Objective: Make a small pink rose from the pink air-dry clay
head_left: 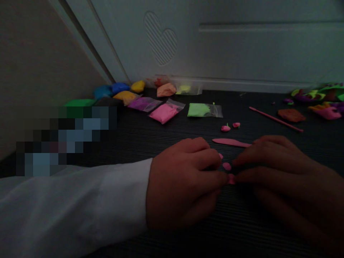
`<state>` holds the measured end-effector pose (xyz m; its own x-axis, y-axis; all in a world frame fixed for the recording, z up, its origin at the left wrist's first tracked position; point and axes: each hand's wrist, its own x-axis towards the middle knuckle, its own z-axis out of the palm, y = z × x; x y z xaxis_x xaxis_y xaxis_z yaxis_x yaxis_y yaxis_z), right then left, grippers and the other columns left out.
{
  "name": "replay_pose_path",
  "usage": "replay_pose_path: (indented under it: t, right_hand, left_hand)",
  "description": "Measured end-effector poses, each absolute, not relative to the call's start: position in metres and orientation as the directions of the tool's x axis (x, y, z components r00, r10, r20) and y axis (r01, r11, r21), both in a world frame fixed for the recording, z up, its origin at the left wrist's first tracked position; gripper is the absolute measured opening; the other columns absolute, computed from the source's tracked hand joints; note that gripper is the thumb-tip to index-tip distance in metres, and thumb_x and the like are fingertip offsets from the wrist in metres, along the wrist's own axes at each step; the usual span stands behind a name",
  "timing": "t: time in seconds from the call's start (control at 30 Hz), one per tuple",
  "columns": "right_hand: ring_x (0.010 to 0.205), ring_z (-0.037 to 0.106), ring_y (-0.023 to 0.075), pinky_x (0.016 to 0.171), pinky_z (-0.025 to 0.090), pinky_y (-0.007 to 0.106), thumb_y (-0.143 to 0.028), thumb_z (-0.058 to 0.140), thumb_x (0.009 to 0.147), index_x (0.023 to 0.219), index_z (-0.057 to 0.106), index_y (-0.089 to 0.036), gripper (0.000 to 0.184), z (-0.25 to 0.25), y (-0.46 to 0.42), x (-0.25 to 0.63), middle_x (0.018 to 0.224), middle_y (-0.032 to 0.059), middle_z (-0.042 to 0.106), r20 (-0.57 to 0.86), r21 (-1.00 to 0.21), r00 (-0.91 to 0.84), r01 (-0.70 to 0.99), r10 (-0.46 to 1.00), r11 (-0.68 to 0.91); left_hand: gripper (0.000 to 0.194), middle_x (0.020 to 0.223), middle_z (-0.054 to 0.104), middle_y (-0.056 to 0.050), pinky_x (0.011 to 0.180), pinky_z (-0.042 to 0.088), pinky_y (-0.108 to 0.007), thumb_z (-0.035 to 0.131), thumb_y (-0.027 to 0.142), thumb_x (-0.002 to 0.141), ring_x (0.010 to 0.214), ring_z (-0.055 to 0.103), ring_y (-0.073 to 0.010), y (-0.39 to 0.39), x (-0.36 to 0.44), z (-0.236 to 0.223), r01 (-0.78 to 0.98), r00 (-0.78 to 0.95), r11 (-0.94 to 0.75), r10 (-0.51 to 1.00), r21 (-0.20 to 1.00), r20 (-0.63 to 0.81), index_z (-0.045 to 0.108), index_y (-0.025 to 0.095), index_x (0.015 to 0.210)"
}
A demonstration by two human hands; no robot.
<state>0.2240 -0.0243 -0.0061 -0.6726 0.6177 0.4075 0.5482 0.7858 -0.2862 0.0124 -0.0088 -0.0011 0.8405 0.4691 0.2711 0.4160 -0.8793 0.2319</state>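
Observation:
A small flattened piece of pink clay [231,179] lies between the fingertips of my two hands, low over the dark table. My left hand [188,182], in a white sleeve, is curled with its fingertips at the piece's left edge. From the right, my right hand [290,179] is bent with its fingertips at the other edge. Just beyond are another pink clay disc [227,166] and a third pink bit [220,156], partly hidden by my left fingers. A pink modelling knife [231,142] reaches behind my right hand. Two pink clay buds [225,128] with green bits lie farther back.
Bags of pink clay [165,111] and green clay [200,110] lie mid-table, with several other colours at back left. A thin pink stick [276,119], a brown clay lump [291,115] and mixed clay [326,111] are on the right. A white panel [228,53] stands behind.

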Motion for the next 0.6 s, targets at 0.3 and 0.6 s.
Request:
replay_pose_path:
  t: [0.3, 0.6]
  right_hand:
    - [0.087, 0.05, 0.018, 0.078, 0.036, 0.039, -0.008, 0.047, 0.073, 0.103, 0.056, -0.023, 0.034, -0.0044, -0.0182, 0.2286, 0.1, 0.0033, 0.056, 0.316, -0.201, -0.798, 0.473, 0.514, 0.858]
    - [0.087, 0.05, 0.016, 0.081, 0.034, 0.036, -0.007, 0.044, 0.075, 0.083, 0.061, -0.022, 0.023, -0.0027, -0.0271, 0.2244, 0.093, 0.0007, 0.056, 0.37, -0.327, -0.676, 0.547, 0.637, 0.77]
  left_hand:
    - [0.023, 0.093, 0.056, -0.007, 0.078, 0.039, -0.034, 0.045, 0.017, 0.08, 0.084, 0.043, -0.0184, -0.0084, 0.0118, -0.002, 0.394, 0.831, -0.877, 0.468, 0.276, 0.301, 0.06, 0.012, 0.096]
    - [0.027, 0.093, 0.056, -0.006, 0.074, 0.04, -0.034, 0.045, 0.019, 0.079, 0.085, 0.043, -0.0196, -0.0089, 0.0113, -0.0025, 0.404, 0.849, -0.887, 0.455, 0.226, 0.268, 0.06, 0.018, 0.102]
